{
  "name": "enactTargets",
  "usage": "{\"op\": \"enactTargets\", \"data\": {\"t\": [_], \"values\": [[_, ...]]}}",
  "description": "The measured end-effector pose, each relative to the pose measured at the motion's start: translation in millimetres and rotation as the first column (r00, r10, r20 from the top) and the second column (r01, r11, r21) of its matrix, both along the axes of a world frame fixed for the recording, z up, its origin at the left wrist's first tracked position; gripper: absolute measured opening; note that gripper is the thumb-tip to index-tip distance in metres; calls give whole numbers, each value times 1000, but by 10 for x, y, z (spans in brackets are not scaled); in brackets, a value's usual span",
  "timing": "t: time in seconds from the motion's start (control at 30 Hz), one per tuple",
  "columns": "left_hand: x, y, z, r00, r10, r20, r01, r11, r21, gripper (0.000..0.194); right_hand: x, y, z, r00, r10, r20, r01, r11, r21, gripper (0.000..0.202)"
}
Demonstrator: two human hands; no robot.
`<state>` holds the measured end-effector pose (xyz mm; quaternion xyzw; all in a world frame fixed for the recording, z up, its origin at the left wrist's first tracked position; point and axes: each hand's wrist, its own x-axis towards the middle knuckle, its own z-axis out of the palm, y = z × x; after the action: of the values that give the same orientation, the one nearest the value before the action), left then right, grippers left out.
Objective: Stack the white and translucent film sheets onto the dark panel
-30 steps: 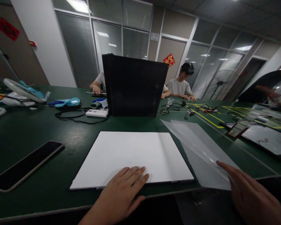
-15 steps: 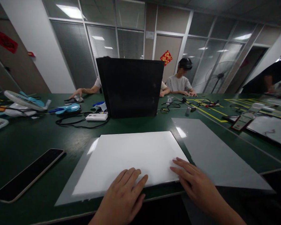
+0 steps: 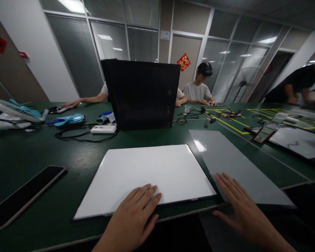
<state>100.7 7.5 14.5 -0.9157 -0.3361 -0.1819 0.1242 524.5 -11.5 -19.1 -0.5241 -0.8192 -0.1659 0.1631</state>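
Note:
A white board (image 3: 149,171) with a thin dark edge lies flat near the front of the green table. My left hand (image 3: 135,213) rests on its front edge, fingers apart and holding nothing. To the right, a grey translucent sheet (image 3: 241,164) lies on the table beside the board. Over the near left part of that sheet is my right hand (image 3: 238,206), its fingers stretched out and nothing held. Whether its fingertips touch the sheet I cannot tell.
A phone (image 3: 26,196) lies at the left. Behind the board stands a large black panel (image 3: 144,94); a white power strip (image 3: 103,129) with black cable sits left of it. Another whiteboard (image 3: 299,141) is at the right. People sit across the table.
My right hand has moved right, off the board and over the grey sheet. The translucent strip that showed at the board's left side is gone from there. The view has shifted slightly.

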Motion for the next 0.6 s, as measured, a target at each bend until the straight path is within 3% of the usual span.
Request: {"op": "enactTargets", "data": {"t": [0.13, 0.23, 0.3, 0.4, 0.47, 0.53, 0.6], "values": [[-6, -5, 16, 999, -18, -27, 18, 1000, -1, 52, 570, -130, -160, 997, -37, 71, 33, 998, 57, 79], [-9, -10, 18, 999, -24, -32, 24, 1000, 2, 49, 860, -270, -106, 998, -45, 33, 44, 999, 26, 70], [-8, -12, 15, 999, -28, -31, 28, 1000, 8, 49, 904, -344, 4, 989, -145, -31, 146, 989, 39, 62], [-2, -18, 21, 999, -30, -26, 31, 999, 37, 50, 730, -361, 212, 952, -270, -147, 291, 945, 147, 57], [6, -30, 45, 1000, -25, -8, 25, 996, 83, 54, 493, -302, 351, 968, -182, -174, 218, 951, 217, 58], [15, -50, 82, 999, -18, 36, 12, 988, 153, 58, 208, -205, 465, 992, 27, -124, 5, 968, 253, 60], [25, -71, 119, 996, -21, 86, 1, 974, 226, 59, -79, -93, 528, 971, 237, -36, -224, 949, 223, 61]]}}
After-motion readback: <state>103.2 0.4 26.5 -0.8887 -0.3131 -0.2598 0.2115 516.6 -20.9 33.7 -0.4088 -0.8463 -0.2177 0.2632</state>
